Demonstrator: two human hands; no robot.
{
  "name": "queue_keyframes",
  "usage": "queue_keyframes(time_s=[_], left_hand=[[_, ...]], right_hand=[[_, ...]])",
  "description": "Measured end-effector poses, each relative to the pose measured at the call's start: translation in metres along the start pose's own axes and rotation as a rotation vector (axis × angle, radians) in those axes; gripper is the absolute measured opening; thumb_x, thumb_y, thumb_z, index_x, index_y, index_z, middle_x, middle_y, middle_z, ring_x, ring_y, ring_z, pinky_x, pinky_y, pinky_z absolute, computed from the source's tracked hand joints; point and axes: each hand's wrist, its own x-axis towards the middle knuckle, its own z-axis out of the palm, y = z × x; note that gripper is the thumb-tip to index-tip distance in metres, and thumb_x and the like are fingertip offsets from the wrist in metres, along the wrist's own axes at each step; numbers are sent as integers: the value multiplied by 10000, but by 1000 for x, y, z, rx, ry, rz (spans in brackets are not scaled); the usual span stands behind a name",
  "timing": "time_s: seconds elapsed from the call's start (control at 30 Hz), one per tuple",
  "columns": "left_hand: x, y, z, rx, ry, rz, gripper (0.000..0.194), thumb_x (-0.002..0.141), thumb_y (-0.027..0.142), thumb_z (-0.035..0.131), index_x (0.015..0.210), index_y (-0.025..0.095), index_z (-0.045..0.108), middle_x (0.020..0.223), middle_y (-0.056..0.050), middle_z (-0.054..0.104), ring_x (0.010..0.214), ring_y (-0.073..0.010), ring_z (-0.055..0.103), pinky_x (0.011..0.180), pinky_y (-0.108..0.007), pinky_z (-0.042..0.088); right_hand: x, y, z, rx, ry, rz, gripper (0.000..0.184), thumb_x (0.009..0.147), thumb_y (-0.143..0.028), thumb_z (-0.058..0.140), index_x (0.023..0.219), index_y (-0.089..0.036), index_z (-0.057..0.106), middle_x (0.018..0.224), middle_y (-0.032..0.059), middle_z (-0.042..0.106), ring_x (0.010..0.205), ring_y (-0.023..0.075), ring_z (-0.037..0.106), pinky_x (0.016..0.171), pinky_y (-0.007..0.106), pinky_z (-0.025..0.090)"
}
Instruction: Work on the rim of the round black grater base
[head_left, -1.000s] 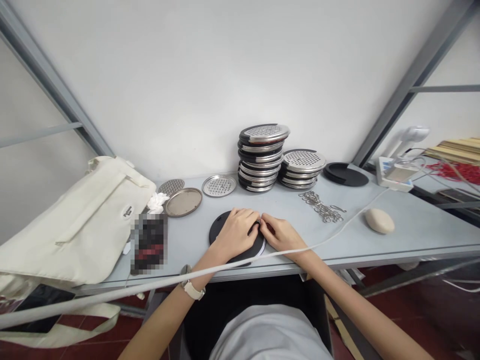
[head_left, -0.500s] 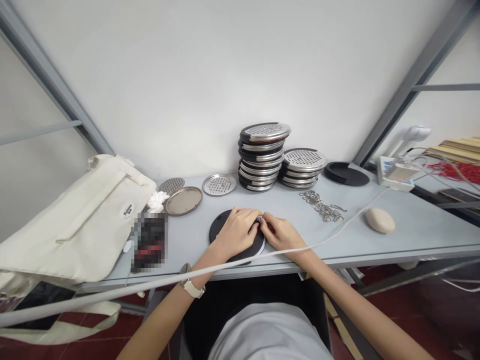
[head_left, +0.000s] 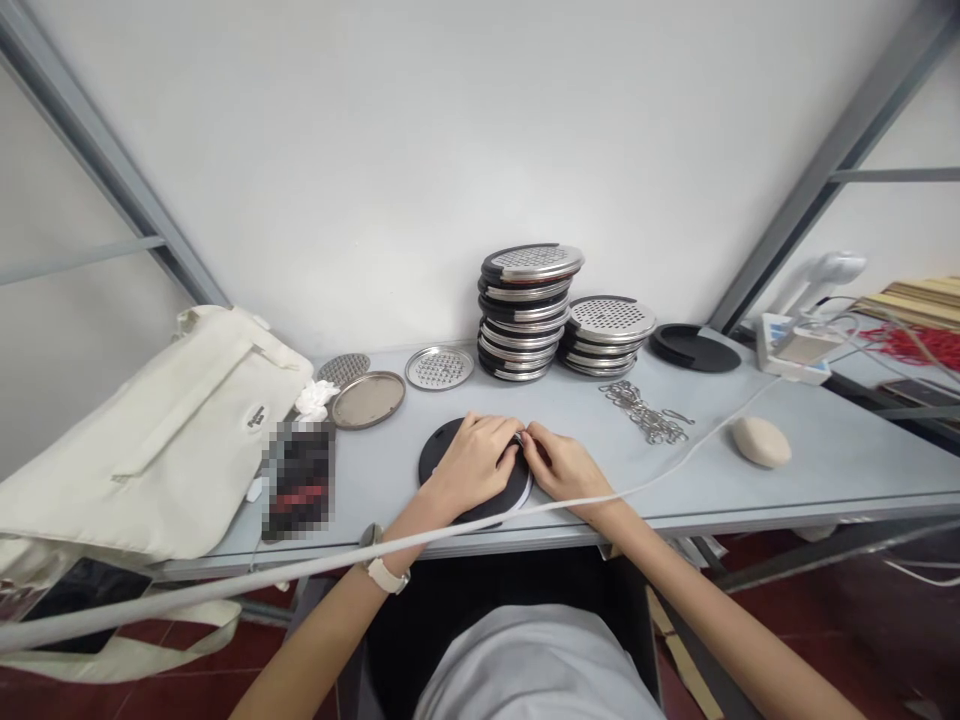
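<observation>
A round black disc (head_left: 437, 455) lies flat at the front of the desk, with a pale edge showing at its lower right. My left hand (head_left: 480, 458) is laid across it, fingers curled and closed at the disc's far right edge. Against those fingertips, my right hand (head_left: 559, 462) is closed in a pinch at the same edge. A small shiny bit of metal shows between the two hands, but its shape is mostly covered by fingers. To the right lies a pile of small metal hooks (head_left: 646, 412).
Behind the hands stand a tall stack (head_left: 525, 315) and a shorter stack (head_left: 609, 335) of round metal graters with black rims. Loose plates, including a grater (head_left: 439, 369), lie left. A white cable (head_left: 637, 488) crosses in front. A cream bag (head_left: 165, 440) fills the left side.
Both hands stay at the same edge of the disc, with only slight finger movement. The whole view has shifted a little.
</observation>
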Motion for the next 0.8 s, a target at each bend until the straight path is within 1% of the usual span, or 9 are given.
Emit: queue_keyframes(time_s=[0.23, 0.53, 0.8], left_hand=[[0, 1, 0, -2, -4, -1, 161, 883, 129, 409, 988, 165, 525, 957, -55, 623, 914, -189, 568, 844, -342, 362], [0, -1, 2, 16, -1, 5, 160, 879, 130, 425, 1004, 165, 518, 971, -39, 624, 926, -175, 563, 857, -332, 348], [0, -1, 3, 21, 3, 4, 180, 866, 112, 426, 1009, 165, 520, 961, -36, 625, 924, -172, 563, 860, -328, 344]], right_hand=[[0, 1, 0, 14, 32, -5, 219, 923, -301, 304, 767, -212, 429, 611, -7, 523, 499, 118, 463, 521, 233, 300], [2, 4, 0, 6, -14, -23, 209, 924, -290, 297, 808, -208, 450, 651, 9, 552, 530, 128, 495, 542, 235, 311], [2, 4, -1, 27, -32, -15, 191, 917, -286, 309, 788, -212, 429, 641, 2, 534, 526, 126, 480, 539, 230, 310]])
